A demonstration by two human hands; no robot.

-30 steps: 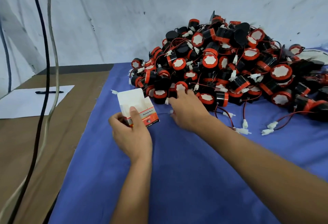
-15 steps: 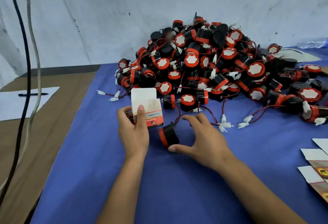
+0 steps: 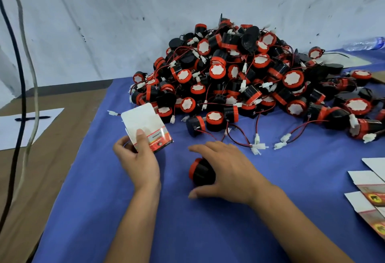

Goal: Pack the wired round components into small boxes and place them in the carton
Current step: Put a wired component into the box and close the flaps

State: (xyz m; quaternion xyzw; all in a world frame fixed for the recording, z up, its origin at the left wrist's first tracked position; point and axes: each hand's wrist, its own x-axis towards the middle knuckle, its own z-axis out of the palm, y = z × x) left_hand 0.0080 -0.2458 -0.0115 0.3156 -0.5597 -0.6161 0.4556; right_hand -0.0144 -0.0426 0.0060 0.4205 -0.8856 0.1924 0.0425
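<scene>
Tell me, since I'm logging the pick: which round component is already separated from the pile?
The black component with the red rim under the right hand, alone on the blue cloth, nearer than the pile.

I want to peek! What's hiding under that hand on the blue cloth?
Under the right hand sits one round component, black with a red rim, lying on the blue cloth. The palm covers its far side, so its wire and anything else beneath stay hidden.
</scene>
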